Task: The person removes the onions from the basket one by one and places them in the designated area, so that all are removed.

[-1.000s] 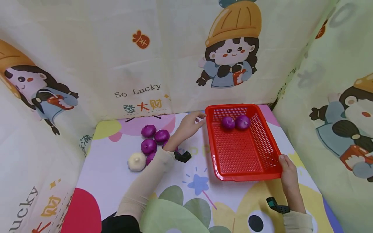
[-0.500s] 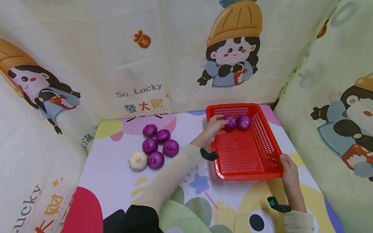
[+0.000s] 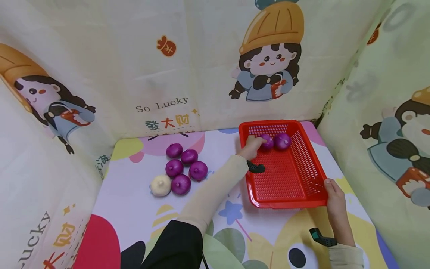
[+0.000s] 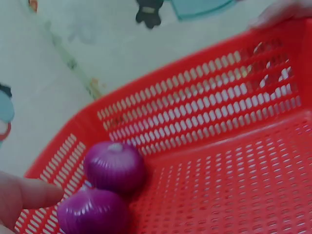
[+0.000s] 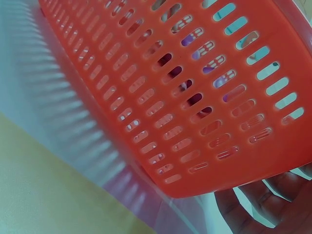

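Inside a red plastic basket [image 3: 279, 183], two purple onions lie side by side at the far end. My left hand [image 3: 252, 147] reaches over the basket's left rim, an extended finger touching the left onion [image 3: 267, 142]; whether the thumb closes round it is hidden. In the left wrist view, a finger [image 4: 41, 193] lies against the nearer onion [image 4: 92, 212], and the other onion [image 4: 115, 166] sits just beyond. My right hand [image 3: 336, 201] grips the basket's near right corner, thumb on the rim and fingers [image 5: 275, 197] under it in the right wrist view.
Left of the basket, several purple onions [image 3: 198, 170] are grouped on the cartoon-printed tabletop [image 3: 131, 183]. A white onion-shaped bulb [image 3: 160, 185] sits at their near left. Printed cloth walls [image 3: 208, 74] enclose the table at the back and sides.
My left hand has moved right, from beside the basket over its rim and in to the left onion. The right hand has kept its grip on the corner.
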The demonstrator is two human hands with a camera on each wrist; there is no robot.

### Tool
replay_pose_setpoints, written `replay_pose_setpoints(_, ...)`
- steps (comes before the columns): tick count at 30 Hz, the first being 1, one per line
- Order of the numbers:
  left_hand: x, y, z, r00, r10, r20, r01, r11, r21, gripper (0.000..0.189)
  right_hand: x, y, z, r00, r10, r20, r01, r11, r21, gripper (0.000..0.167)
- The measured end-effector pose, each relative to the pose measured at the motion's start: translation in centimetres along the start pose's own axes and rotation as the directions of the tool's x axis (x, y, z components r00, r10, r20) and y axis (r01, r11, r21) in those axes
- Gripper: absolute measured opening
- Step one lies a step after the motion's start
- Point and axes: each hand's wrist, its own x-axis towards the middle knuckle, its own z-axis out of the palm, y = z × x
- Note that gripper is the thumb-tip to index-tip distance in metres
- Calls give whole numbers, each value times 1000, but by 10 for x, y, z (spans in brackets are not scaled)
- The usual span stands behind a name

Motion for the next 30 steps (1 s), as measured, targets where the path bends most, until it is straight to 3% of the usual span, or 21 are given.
replay_pose_setpoints(8,28,-6,3,996,-80,-34,82,995,60,35,0,2,1,1000,7,20,-8,999,49,20)
replay_pose_setpoints(16,26,-6,1,988,-140,60,136,989,58,51,1,1,1,1000,-14,-4,15,999,28,20)
replay_pose_setpoints(18,24,-6,3,989,-133,60,125,985,119,56,1,1,0,1000,-11,-3,11,1000,27,19)
replay_pose_setpoints(22,22,-10,10,996,-91,-16,92,961,260,63,0,-1,1,1000,9,12,-10,998,61,19)
replay_pose_setpoints(26,22,-12,15,996,-56,-70,75,949,307,60,-2,-2,1,1000,18,18,-19,999,37,22)
replay_pose_setpoints(30,23,-12,17,996,-34,-85,62,934,353,57,0,-3,1,1000,7,7,-7,1000,25,24)
